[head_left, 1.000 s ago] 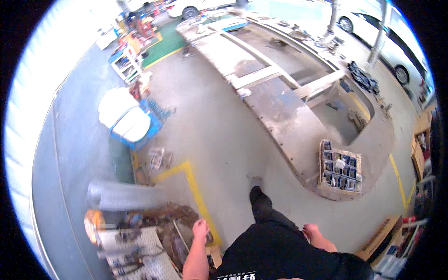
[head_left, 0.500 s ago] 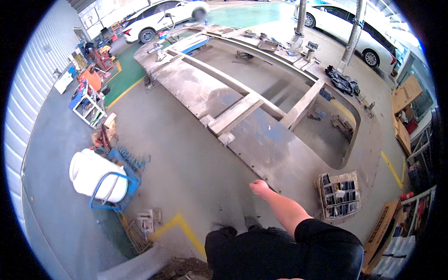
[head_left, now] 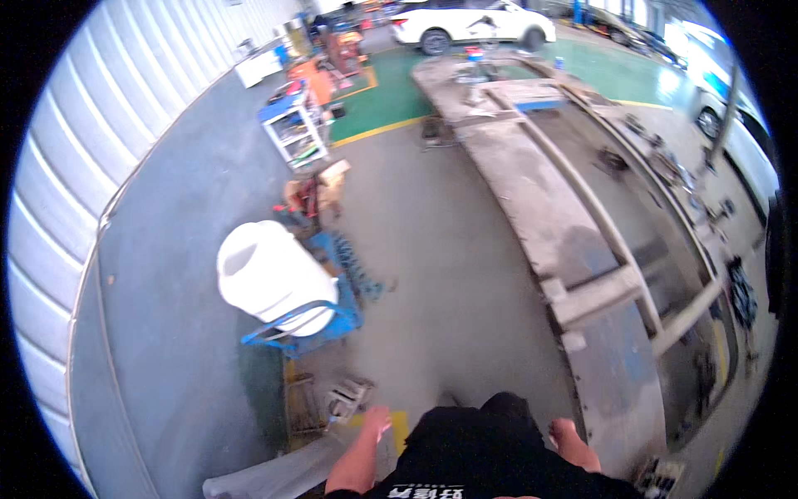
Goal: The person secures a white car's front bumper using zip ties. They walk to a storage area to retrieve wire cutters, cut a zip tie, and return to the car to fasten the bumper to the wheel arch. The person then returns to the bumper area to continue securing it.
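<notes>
My left hand (head_left: 377,421) hangs low in front of me, near a pale, grey-white box-like part (head_left: 347,399) on the floor and above a long grey sheet-like piece (head_left: 274,476). Motion smears its fingers, and I see nothing held in it. On the other side, my right hand (head_left: 564,432) is loosely curled with nothing visible in it. It hangs by the near edge of a large steel frame platform (head_left: 615,366), apparently not touching it. The platform runs away from me on the right.
Left of the walkway, a white drum (head_left: 278,274) lies tilted on a blue cart (head_left: 349,320), beside a dark coil spring (head_left: 353,262). Beyond stand a white shelf trolley (head_left: 295,133) and a white car (head_left: 474,25). A parts tray (head_left: 659,478) sits at lower right. A corrugated wall (head_left: 108,125) borders the left.
My view has swung left, so the platform now lies further right and the drum nearer the middle. My left hand has come into view; my right hand has dropped back beside me.
</notes>
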The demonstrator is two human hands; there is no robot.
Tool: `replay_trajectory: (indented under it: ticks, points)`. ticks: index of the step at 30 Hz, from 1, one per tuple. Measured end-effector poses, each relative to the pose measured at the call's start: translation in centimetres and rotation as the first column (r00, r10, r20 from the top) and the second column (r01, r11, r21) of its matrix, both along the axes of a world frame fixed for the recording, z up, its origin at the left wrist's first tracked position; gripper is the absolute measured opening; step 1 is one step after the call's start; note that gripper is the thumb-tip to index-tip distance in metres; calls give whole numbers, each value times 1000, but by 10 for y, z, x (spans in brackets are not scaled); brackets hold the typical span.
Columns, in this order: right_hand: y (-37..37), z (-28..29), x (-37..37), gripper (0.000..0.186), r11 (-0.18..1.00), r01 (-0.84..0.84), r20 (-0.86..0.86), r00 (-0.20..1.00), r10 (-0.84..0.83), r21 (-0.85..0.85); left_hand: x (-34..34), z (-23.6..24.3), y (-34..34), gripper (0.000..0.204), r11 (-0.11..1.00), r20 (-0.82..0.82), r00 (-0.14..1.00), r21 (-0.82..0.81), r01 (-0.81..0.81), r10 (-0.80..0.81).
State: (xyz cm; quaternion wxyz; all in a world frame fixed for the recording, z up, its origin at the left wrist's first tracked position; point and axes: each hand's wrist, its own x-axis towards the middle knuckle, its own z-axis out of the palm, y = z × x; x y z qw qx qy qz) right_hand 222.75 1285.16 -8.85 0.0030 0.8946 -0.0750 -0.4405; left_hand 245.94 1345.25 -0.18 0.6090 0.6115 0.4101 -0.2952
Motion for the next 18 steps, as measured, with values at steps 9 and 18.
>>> replay_trajectory:
  ticks: [9, 18]
  points:
    - [47, 44, 224, 19, 906, 409, -186, 903, -386, 108, 298, -12, 57, 26, 992, 55, 998, 123, -35, 28]
    - [-6, -11, 693, 24, 913, -408, -22, 913, 408, -4, 335, -41, 29, 11, 46, -61, 207, 878, 476, -976]
